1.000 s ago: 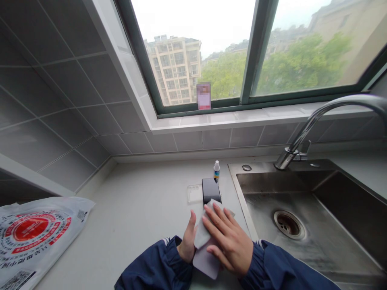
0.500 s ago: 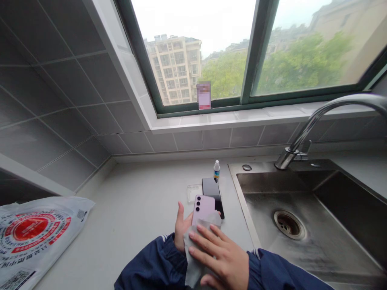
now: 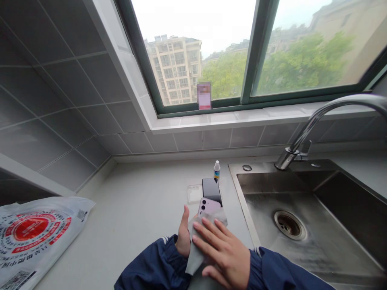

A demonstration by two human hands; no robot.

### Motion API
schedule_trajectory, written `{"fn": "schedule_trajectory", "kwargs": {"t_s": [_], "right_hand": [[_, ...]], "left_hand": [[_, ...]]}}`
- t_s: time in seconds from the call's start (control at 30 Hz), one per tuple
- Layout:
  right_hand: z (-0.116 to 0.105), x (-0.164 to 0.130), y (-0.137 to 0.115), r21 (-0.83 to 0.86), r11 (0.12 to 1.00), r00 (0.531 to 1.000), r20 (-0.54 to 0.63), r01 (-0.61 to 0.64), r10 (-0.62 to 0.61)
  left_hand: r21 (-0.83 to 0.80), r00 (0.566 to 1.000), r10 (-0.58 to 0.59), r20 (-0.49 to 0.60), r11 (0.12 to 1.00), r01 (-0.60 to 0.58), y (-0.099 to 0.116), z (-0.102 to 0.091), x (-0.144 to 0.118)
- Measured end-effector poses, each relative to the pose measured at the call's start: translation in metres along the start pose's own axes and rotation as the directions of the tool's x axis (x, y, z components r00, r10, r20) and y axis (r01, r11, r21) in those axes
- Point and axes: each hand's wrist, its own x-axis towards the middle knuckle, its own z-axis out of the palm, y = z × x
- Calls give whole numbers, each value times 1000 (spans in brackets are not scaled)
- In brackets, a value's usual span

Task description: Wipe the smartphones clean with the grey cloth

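A lilac smartphone point(image 3: 211, 205) rests back side up in my left hand point(image 3: 183, 237), whose thumb points upward along its left side. The camera lenses show at the phone's upper left; its lower part is covered by a thin grey cloth point(image 3: 195, 257). My right hand point(image 3: 222, 253) presses the cloth onto the phone, fingers laid across it. Just beyond lies a dark-screened phone point(image 3: 211, 187) on the counter, partly hidden by the lilac one. Left of it is a clear phone case point(image 3: 194, 194). A small white-capped bottle point(image 3: 217, 170) stands behind the dark phone.
On the right is a steel sink point(image 3: 240, 201) with a curved faucet point(image 3: 305, 125). A white plastic bag point(image 3: 60, 205) with red print lies at the left of the pale counter point(image 3: 136, 193). A window with a sill point(image 3: 187, 121) is at the back.
The lilac phone has turned clockwise and come slightly nearer and to the right. The cloth and right hand have shifted a little to the right, covering more of the phone.
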Motion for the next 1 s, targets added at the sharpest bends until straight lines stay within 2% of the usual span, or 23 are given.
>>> {"fn": "schedule_trajectory", "kwargs": {"t_s": [0.2, 0.37, 0.53, 0.77, 0.87, 1.0], "right_hand": [[-8, 2, 16, -102, 988, 992, -50, -120, 115], [-11, 1, 22, -144, 978, 986, -89, -151, 139], [-9, 1, 24, -102, 979, 980, -107, -178, 167], [-5, 0, 16, -107, 982, 988, -50, -153, 148], [-3, 0, 9, -81, 991, 994, -20, -105, 103], [1, -1, -1, -6, 1000, 1000, 5, 2, -2]], "left_hand": [[111, 977, 66, 203, 990, -90, -9, 1, 4], [157, 969, 69, 237, 982, -108, -13, -4, 5], [157, 956, 47, 289, 983, -96, -17, -9, 5], [135, 973, 126, 192, 979, -154, -11, -3, 4], [98, 984, 98, 148, 989, -113, -5, 1, 2], [28, 996, 84, -4, 996, -84, 7, 2, 1]]}}
